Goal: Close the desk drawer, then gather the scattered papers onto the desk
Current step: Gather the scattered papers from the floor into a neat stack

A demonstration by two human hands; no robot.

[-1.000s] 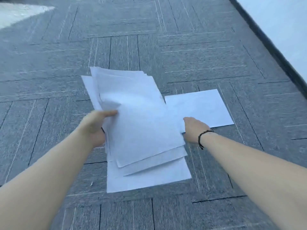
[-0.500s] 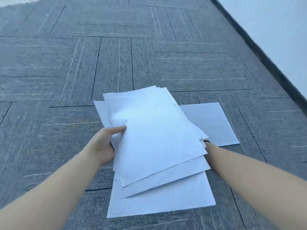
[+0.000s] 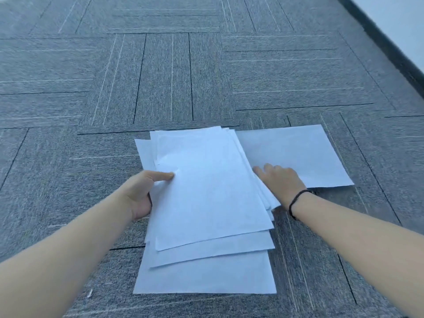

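My left hand (image 3: 142,193) grips a fanned stack of white papers (image 3: 206,191) by its left edge, thumb on top, low over the carpet. A single white sheet (image 3: 298,152) lies flat on the carpet to the right of the stack. My right hand (image 3: 281,182), with a black band at the wrist, rests on that sheet's near left part, fingers spread and partly tucked under the stack's right edge. Another white sheet (image 3: 206,278) shows below the stack; I cannot tell whether it lies on the floor or belongs to the stack. Neither desk nor drawer is in view.
Grey carpet tiles (image 3: 160,76) cover the floor all around. A dark baseboard (image 3: 385,44) and a white wall (image 3: 403,14) run along the upper right. A small white scrap (image 3: 90,293) lies on the carpet at lower left.
The stack in my left hand has swung lower and toward the single sheet. My right hand went under the stack's right edge and now shows again, flat on the single sheet.
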